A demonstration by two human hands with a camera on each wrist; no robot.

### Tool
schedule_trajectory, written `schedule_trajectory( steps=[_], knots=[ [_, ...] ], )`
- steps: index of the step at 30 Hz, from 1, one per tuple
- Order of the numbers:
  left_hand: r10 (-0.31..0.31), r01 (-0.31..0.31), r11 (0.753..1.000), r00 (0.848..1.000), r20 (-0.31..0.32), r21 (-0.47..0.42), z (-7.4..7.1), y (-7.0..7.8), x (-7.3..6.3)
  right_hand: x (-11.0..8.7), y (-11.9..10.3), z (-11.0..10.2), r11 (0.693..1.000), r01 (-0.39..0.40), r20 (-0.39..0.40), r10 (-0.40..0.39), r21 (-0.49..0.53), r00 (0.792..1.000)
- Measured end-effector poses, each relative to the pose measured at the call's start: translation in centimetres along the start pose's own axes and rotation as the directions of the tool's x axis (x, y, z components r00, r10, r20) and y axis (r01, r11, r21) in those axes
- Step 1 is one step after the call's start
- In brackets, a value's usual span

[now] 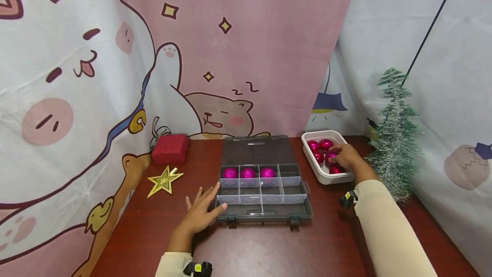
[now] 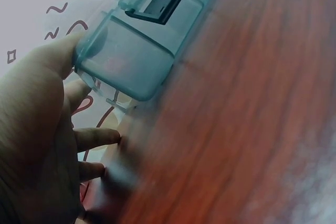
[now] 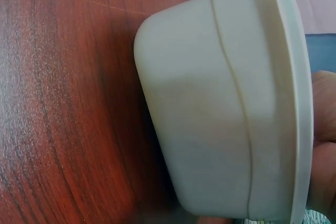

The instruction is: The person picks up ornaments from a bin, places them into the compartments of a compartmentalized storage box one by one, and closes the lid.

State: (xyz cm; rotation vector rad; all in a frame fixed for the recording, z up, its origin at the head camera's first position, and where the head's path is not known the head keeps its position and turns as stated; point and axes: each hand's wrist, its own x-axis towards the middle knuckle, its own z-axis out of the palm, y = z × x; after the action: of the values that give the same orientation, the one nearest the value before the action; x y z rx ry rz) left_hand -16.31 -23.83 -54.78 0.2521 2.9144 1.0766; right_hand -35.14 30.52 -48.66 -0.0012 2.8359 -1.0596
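Observation:
A grey see-through compartment box [image 1: 265,211] lies with its lid raised at the back. Three glittery magenta Christmas balls [image 1: 247,173] occupy separate compartments of its back row. My left hand [image 1: 200,213] rests at the box's left front corner, fingers spread, thumb on the edge; the left wrist view shows this corner close up. At the right, a white tub [image 1: 334,178] contains several shiny red-pink Christmas balls [image 1: 326,144]. My right hand [image 1: 347,157] reaches into it, thumb and finger pinching a magenta ball [image 1: 328,157]. In the right wrist view, the tub wall hides the fingertips.
A gold star [image 1: 164,181] lies left of the box, with a red glittery block [image 1: 170,149] behind it. A frosted toy Christmas tree [image 1: 396,140] stands to the right of the tub, near my right forearm. Printed curtains [image 1: 269,54] rise behind the brown table [image 1: 269,251].

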Motion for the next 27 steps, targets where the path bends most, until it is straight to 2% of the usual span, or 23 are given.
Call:
schedule_trajectory(
  steps=[4,8,12,17,24,27],
  knots=[
    [-0.003,0.003,1.0,1.0,0.0,-0.005,0.0,0.0,0.0,-0.3,-0.2,-0.1,1.0,0.01,-0.031,-0.01,-0.005,0.999],
    [-0.001,0.001,1.0,1.0,-0.003,-0.011,0.1,0.1,0.0,-1.0,-0.7,-0.3,0.999,0.042,-0.1,-0.043,-0.007,0.994],
    [-0.007,0.007,1.0,1.0,0.001,-0.012,0.1,0.1,0.0,-1.7,-1.3,-0.6,0.995,0.094,-0.176,-0.096,-0.019,0.98],
    [-0.01,0.01,1.0,1.0,0.008,-0.005,0.1,0.0,0.0,-2.1,-1.4,-0.5,0.987,0.161,-0.228,-0.157,-0.002,0.961],
    [-0.008,0.008,1.0,1.0,0.011,-0.017,0.0,0.1,-0.1,-2.9,-1.1,-0.1,0.963,0.255,-0.307,-0.217,0.09,0.927],
    [-0.01,0.011,1.0,1.0,0.013,-0.015,0.0,0.2,-0.1,-3.3,-1.3,0.0,0.949,0.276,-0.32,-0.218,0.149,0.922]
  ],
)
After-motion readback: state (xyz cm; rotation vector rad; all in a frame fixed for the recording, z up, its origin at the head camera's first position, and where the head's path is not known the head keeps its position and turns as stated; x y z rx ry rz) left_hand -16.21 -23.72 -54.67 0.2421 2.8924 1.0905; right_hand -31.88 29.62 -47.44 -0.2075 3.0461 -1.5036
